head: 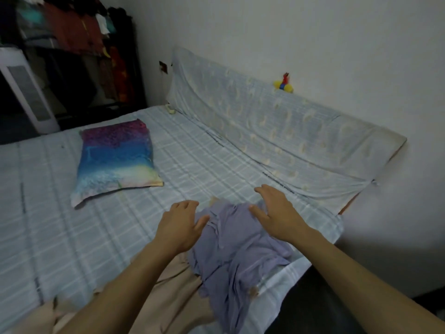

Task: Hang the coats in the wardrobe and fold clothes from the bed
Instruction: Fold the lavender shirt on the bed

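We set both hands on the crumpled lilac garment, which lies at the near right of the bed. Our left hand, loosely bent and gripping nothing, touches its left edge. Our right hand lies spread on its far end. We judge this is to flatten it for folding. A beige cloth lies beside it, nearer left.

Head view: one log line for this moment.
left hand: open, left edge of purple garment | right hand: open, far right edge | garment: crumpled on bed
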`<state>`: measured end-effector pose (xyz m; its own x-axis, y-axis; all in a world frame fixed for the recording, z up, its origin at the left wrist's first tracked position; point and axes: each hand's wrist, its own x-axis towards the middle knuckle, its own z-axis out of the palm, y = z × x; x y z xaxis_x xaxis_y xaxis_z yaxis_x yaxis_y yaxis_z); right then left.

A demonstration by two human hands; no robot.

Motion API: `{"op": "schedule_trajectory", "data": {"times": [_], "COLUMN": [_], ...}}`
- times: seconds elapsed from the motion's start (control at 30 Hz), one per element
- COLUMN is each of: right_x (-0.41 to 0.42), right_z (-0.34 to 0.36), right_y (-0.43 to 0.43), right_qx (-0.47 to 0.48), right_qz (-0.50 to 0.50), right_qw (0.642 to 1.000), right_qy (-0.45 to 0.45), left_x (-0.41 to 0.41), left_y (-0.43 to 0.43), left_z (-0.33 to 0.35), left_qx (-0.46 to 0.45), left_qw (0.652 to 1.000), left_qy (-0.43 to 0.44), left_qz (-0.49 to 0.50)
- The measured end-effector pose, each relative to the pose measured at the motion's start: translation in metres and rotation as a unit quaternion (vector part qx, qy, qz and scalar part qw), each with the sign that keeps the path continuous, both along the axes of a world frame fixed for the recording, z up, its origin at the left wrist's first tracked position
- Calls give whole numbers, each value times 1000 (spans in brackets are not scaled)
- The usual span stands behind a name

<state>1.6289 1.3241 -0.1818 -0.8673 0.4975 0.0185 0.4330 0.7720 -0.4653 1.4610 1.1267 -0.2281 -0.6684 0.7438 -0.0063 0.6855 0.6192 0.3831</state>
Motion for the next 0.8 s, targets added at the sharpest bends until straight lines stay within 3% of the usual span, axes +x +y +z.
{"op": "schedule_trajectory", "data": {"times": [0.37,0.57,0.8], "right_x": [-91,-140,-180], "right_z": [-76,-124,-165], "right_y": [108,198,242], "right_qx": [-41,-69,-87], "right_qz": [109,181,259], "right_qw": [992,979,959], "right_qy": [-42,-63,-79], "left_x": [-34,-24,-32], "left_y": [63,133,167], "left_z": [-41,-68,-100], "left_qx": [-46,-69,-69], "left_qw": [993,974,955], "left_qy": [-9,-48,-79], "left_qz": [112,209,276]}}
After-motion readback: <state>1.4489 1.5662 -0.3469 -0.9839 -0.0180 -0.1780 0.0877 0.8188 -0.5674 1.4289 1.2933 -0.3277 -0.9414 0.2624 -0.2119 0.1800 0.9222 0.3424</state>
